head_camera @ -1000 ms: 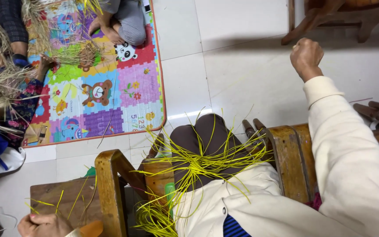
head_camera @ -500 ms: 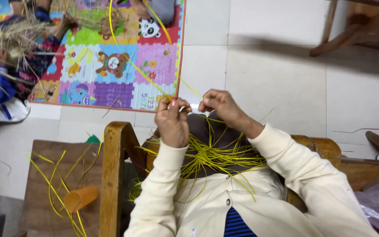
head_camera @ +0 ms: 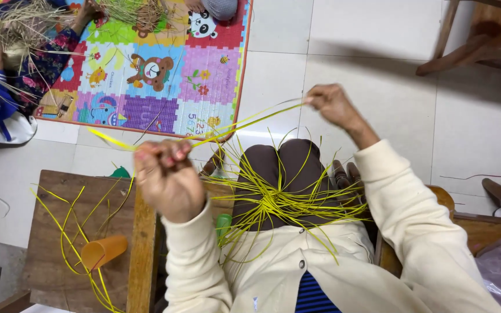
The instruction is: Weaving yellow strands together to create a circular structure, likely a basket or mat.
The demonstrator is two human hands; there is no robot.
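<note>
I sit in a wooden chair (head_camera: 144, 232) with a bundle of yellow-green straw strips (head_camera: 279, 203) piled on my lap. My left hand (head_camera: 166, 177) is raised and pinches one end of a long yellow strip (head_camera: 233, 126). My right hand (head_camera: 333, 104) is stretched out further away and grips the other end, so the strip runs taut between both hands. Both arms wear cream sleeves.
A small wooden table (head_camera: 71, 232) at my left carries an orange cup (head_camera: 103, 252) lying on its side and loose strips. A colourful play mat (head_camera: 146, 64) lies on the white tiles, where other people (head_camera: 7, 75) handle dry straw. Wooden furniture (head_camera: 482, 40) stands at the far right.
My hands were close together half a second ago; now they have pulled apart, left hand nearer, right hand out to the right, drawing the strip taut.
</note>
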